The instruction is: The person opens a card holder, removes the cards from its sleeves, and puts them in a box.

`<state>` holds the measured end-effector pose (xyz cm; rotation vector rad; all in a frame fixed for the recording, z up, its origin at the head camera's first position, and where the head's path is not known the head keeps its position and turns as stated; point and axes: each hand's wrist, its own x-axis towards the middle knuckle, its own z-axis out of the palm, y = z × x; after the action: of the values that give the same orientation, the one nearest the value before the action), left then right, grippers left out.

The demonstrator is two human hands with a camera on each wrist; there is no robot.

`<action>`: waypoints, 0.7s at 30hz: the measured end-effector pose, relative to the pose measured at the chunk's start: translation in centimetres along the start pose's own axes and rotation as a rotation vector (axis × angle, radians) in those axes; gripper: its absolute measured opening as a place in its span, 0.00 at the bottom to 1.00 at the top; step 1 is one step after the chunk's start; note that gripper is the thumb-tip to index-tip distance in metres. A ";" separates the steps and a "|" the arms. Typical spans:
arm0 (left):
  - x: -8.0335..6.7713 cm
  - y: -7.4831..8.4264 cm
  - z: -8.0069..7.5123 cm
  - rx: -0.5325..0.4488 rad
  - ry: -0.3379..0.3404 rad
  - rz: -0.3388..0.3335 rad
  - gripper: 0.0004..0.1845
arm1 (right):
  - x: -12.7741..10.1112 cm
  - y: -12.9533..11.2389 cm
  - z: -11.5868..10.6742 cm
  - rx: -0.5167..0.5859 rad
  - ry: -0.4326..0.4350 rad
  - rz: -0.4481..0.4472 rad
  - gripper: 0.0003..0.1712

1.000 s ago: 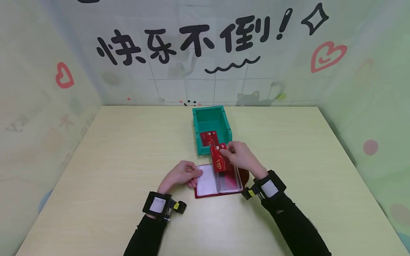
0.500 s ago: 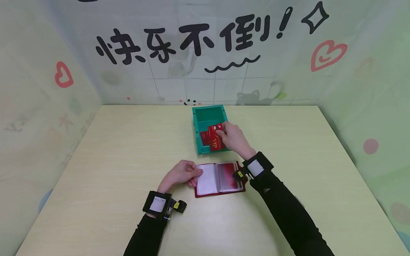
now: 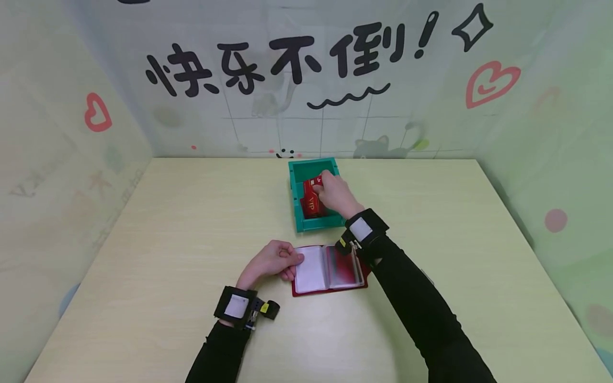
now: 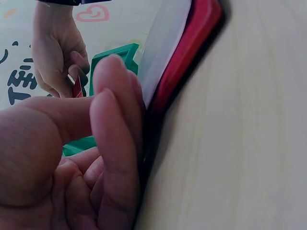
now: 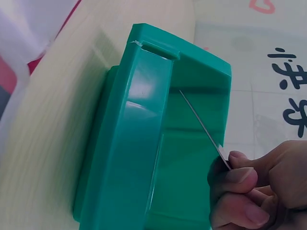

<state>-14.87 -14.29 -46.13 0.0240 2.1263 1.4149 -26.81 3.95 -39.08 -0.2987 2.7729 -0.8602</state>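
- Two hands: one left hand (image 3: pixel 274 260), one right hand (image 3: pixel 337 194).
- Two red cards in sight: one held card (image 3: pixel 311 206), and one second card (image 3: pixel 302 205) showing only as a sliver; any others beneath would be hidden.
- One green bin (image 3: pixel 320 225).
- One open booklet (image 3: pixel 310 269), with two facing pages on view.
- Two black sleeves: one left sleeve (image 3: pixel 217 354), one right sleeve (image 3: pixel 421 314).
- Two white labels: one left label (image 3: pixel 237 306), one right label (image 3: pixel 361 229).
- One table (image 3: pixel 167 239).
- Four large black characters, starting with the leftmost character (image 3: pixel 191 77).
- One exclamation mark (image 3: pixel 428 31).
- One wavy line (image 3: pixel 349 97).
- Two red hearts: one smaller heart (image 3: pixel 89 114), one larger heart (image 3: pixel 487 90).
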 end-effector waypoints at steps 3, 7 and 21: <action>0.0 0.1 0.0 0.004 0.006 -0.004 0.10 | 0.6 -0.2 0.2 -0.063 -0.029 0.008 0.21; 0.0 0.0 0.1 0.002 0.011 -0.012 0.10 | 1.3 -0.5 0.6 -0.140 -0.110 0.032 0.27; -0.1 -0.1 0.1 0.006 -0.005 0.019 0.10 | 2.0 -1.0 2.6 -0.297 -0.218 0.119 0.36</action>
<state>-14.70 -14.29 -46.20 0.0504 2.1312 1.4179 -27.92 1.26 -40.93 -0.2558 2.6738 -0.3618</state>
